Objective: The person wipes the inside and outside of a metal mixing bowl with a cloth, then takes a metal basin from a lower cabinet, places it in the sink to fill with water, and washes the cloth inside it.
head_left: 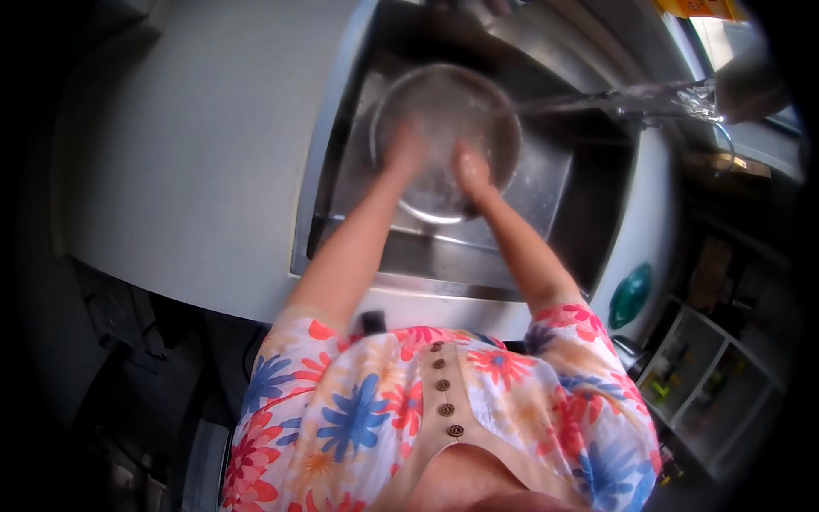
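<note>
A round metal bowl point(441, 217) with a shiny rim sits in the steel sink point(546, 179). Both my hands reach into it. On the left side of the bowl, my left hand point(404, 152) is smeared by motion and its fingers blend into the haze. Inside the right side is my right hand point(470, 168), which looks wet; its fingers point down into the bowl and are too blurred to make out. What lies in the bowl cannot be told. From the right, a stream of water point(606, 101) runs toward the bowl.
A pale countertop point(188, 154) borders the sink on the left. At the right edge are a green object point(630, 295) and a white-framed shelf point(695, 375) holding small items. Something orange-yellow point(699, 8) shows at the top right.
</note>
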{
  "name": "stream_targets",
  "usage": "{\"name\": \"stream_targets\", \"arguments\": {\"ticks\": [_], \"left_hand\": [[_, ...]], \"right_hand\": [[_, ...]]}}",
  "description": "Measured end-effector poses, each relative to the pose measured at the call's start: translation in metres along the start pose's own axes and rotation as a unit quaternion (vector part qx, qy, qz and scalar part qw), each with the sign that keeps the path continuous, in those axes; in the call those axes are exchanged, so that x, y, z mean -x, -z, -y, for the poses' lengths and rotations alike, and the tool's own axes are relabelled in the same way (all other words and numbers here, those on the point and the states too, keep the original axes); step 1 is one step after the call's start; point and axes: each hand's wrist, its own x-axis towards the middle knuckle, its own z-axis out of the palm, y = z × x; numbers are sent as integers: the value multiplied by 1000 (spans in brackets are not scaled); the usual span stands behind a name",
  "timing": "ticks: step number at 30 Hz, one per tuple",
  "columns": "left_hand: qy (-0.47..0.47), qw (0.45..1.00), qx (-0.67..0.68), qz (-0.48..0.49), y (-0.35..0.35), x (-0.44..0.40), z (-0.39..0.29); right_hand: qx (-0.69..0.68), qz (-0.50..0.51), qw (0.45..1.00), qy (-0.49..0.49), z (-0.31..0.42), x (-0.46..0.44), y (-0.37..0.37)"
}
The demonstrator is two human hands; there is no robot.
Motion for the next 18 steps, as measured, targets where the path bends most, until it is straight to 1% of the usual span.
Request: {"name": "stream_targets", "arguments": {"ticks": [1,3,4,5,6,8,9,10,11,12,14,15,16,18], "left_hand": [[-11,1000,-14,4,0,5,-1],[-33,999,-41,4,3,8,-4],[-41,998,-50,1,3,10,-3],[-49,997,-58,-2,3,11,-3],[-56,995,-82,12,3,9,-1],[-67,989,-124,38,-1,3,3],[38,994,-18,101,-3,6,-2],[141,973,87,164,-4,12,-12],[187,941,173,224,0,19,-21],[242,897,247,277,4,26,-29],[245,819,355,380,15,39,-43],[253,806,393,364,11,39,-38],[272,785,441,340,8,38,-36],[306,733,535,289,6,36,-34]], "right_hand": [[36,49,997,54,-2,-1,9],[10,-10,1000,-8,-23,-25,4],[-2,-37,999,-38,-12,-25,15],[-46,-108,992,-53,-5,-23,30],[-169,-98,979,-60,4,-18,54],[-239,-87,966,-38,24,-1,93],[-239,-73,968,-7,36,10,108],[-241,-61,968,23,49,22,121],[-244,-49,967,52,60,33,131],[-193,-13,979,69,69,42,136],[-194,-10,968,158,68,49,125],[-164,14,973,164,67,50,118],[-147,24,970,191,65,50,113],[-113,37,974,193,60,52,103]]}}
